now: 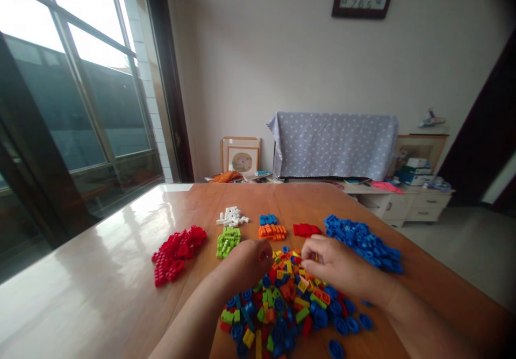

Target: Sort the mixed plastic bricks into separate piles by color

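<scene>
A mixed pile of toy building bricks lies on the table in front of me, with red, orange, yellow, green and blue pieces. My left hand is over the pile's far left edge, fingers curled inward; whatever they hold is hidden. Across from it, my right hand hovers at the far right edge, fingers bent and closed. A small yellow spot shows at its fingers, too small to name. Just beyond the hands are rows of orange bricks, blue bricks and red bricks.
Sorted heaps stand around: red bricks at left, green bricks, white bricks, and blue bricks at right. Blue round pieces lie loose at the pile's right. The wooden table ends before a cloth-covered object.
</scene>
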Action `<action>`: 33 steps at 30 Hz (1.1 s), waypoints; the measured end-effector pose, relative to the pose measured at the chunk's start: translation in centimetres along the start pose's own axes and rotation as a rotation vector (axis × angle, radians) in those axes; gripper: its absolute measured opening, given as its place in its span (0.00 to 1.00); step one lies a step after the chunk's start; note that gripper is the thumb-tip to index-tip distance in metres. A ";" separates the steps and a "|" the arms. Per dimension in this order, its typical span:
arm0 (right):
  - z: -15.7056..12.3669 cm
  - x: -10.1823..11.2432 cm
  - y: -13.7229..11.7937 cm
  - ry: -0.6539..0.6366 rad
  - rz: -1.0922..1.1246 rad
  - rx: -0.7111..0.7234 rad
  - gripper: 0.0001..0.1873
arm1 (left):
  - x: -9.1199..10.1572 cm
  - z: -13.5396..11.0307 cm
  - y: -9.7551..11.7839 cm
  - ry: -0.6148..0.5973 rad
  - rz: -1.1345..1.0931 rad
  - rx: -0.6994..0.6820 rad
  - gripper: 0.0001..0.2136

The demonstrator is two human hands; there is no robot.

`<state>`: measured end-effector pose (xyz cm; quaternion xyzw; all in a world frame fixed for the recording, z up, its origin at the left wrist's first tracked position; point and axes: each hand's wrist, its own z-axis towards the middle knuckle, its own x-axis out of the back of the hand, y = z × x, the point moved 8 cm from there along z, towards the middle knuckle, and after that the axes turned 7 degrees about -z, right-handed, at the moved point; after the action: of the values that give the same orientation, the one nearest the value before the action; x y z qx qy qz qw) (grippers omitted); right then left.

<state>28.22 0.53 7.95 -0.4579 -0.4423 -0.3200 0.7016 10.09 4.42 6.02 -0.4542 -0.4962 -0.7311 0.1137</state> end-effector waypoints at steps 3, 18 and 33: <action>2.4 1.2 5.1 0.072 0.024 -0.186 0.10 | 0.1 0.0 0.0 -0.001 -0.003 0.009 0.10; 10.1 -1.0 14.8 -0.076 -0.355 -0.690 0.16 | 0.8 0.2 -1.2 0.102 0.137 -0.006 0.06; 7.4 -0.2 13.9 0.027 -0.246 -0.575 0.17 | 1.2 0.1 -0.9 0.058 0.151 0.017 0.06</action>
<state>37.56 12.61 4.13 -0.5765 -0.3761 -0.5205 0.5053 8.95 5.26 6.43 -0.4680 -0.4632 -0.7290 0.1870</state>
